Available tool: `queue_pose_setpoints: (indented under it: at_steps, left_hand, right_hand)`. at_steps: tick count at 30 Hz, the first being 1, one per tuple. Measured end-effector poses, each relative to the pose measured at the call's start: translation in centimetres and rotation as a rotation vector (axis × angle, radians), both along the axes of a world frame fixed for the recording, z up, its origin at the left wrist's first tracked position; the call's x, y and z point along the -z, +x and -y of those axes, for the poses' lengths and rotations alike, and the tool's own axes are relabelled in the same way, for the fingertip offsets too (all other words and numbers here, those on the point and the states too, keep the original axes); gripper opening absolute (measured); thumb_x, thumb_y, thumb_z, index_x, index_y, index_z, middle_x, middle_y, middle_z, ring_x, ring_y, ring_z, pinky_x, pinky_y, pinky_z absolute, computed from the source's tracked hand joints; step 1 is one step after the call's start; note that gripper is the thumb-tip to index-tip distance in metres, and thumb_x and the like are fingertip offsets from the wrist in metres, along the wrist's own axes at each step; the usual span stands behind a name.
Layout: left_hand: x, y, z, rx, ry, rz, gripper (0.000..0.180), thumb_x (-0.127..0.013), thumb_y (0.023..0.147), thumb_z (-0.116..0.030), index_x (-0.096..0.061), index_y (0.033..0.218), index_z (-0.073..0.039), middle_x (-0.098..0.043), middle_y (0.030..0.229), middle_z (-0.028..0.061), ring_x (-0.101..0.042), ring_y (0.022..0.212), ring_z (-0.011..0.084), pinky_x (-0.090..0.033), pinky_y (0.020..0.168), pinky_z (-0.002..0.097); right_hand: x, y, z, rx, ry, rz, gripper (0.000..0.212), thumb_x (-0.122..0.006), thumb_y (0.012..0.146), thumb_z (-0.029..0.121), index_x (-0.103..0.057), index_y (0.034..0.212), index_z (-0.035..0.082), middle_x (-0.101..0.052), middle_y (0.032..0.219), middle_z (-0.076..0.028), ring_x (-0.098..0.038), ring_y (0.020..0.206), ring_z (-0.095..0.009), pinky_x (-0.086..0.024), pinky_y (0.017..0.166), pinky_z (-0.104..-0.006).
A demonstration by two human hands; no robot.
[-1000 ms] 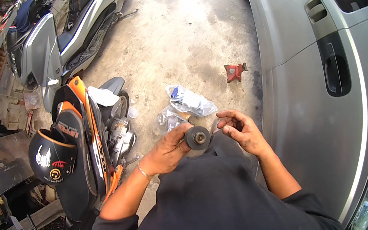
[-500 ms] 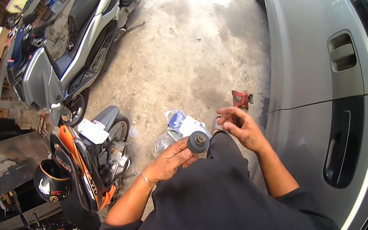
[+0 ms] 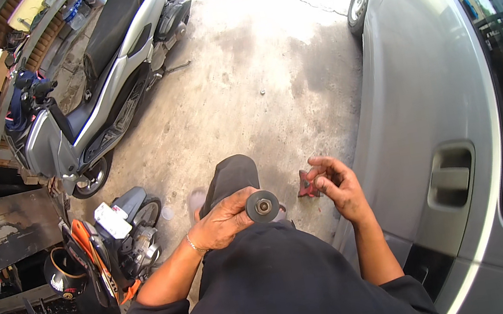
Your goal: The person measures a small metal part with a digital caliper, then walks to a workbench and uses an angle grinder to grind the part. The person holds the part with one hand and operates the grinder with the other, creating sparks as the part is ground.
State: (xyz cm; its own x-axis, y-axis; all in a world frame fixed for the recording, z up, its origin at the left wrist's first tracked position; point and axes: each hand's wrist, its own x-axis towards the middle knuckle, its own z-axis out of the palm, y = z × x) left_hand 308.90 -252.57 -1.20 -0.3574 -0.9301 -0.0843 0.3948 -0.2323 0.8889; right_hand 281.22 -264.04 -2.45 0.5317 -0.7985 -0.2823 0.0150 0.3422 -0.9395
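My left hand (image 3: 227, 219) is closed around a round, dark, rubber-like part (image 3: 251, 209) with a metal centre (image 3: 264, 206). Its flat face points up, in front of my dark shirt. The fingers under it are partly hidden. To the right, my right hand (image 3: 343, 189) is raised with loosely bent fingers, thumb and forefinger apart. I see nothing between them. Beyond that hand a red metal stand (image 3: 307, 186) rests on the concrete floor, partly covered by the fingertips.
A grey vehicle (image 3: 415, 83) with a door handle (image 3: 452, 178) runs along my right side. At left stand a silver scooter (image 3: 52, 137) and an orange-and-black motorbike (image 3: 87, 241), with a black helmet (image 3: 65, 273) beside it. A small round object (image 3: 262, 92) lies on the concrete (image 3: 219, 82).
I have stepped forward; a dark trouser leg now covers where the plastic-wrapped package lay. The motorbikes and red stand appear shifted in view. My left hand still holds the round part.
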Motion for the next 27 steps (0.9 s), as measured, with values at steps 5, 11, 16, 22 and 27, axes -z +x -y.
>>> queue_pose_setpoints:
  at_steps: [5,11,16,22,27]
  left_hand:
    - [4.1,2.1,12.0,-0.134,0.035,-0.032,0.036,-0.067,0.1,-0.027,-0.058,0.129,-0.007,-0.064,0.122,0.0063,-0.06,0.118,0.0188,-0.047,0.103,0.0362]
    - [9.5,8.6,33.3,-0.285,0.109,0.081,0.032,-0.07,0.098,-0.017,-0.063,0.127,-0.006,-0.068,0.116,0.002,-0.063,0.109,0.0139,-0.05,0.099,0.0352]
    - [8.2,14.9,51.9,-0.36,0.306,-0.017,0.026,-0.069,0.1,-0.017,-0.067,0.124,-0.007,-0.069,0.117,-0.0008,-0.059,0.113,0.0121,-0.046,0.101,0.0312]
    - [5.4,19.1,68.9,-0.417,0.486,-0.124,0.026,-0.069,0.1,-0.024,-0.067,0.121,-0.008,-0.064,0.104,-0.004,-0.056,0.099,0.0076,-0.045,0.087,0.0276]
    - [7.8,22.7,84.1,-0.358,0.604,-0.171,0.024,-0.07,0.099,-0.023,-0.067,0.119,-0.009,-0.064,0.099,-0.0007,-0.06,0.086,0.0102,-0.05,0.076,0.0279]
  right_hand:
    - [2.1,2.5,10.2,-0.041,0.069,-0.029,0.045,-0.07,0.096,0.013,-0.056,0.137,0.002,-0.063,0.111,-0.004,-0.055,0.086,-0.006,-0.049,0.067,-0.0203]
    - [7.1,13.9,29.1,-0.29,-0.139,-0.074,0.044,-0.068,0.097,0.016,-0.056,0.137,0.003,-0.063,0.125,-0.007,-0.057,0.111,-0.018,-0.048,0.095,-0.0323]
    - [5.0,24.2,44.4,-0.145,0.181,-0.03,0.02,-0.06,0.104,0.018,-0.057,0.115,0.002,-0.06,0.1,-0.003,-0.056,0.09,-0.012,-0.051,0.083,-0.0283]
    - [2.8,30.1,61.9,-0.163,0.174,-0.05,0.014,-0.06,0.103,0.016,-0.057,0.111,0.005,-0.055,0.088,0.002,-0.052,0.079,-0.007,-0.045,0.069,-0.026]
    - [6.3,34.0,77.4,-0.154,0.4,0.066,0.013,-0.054,0.104,0.018,-0.057,0.106,0.005,-0.058,0.083,-0.003,-0.056,0.072,-0.015,-0.046,0.066,-0.0295]
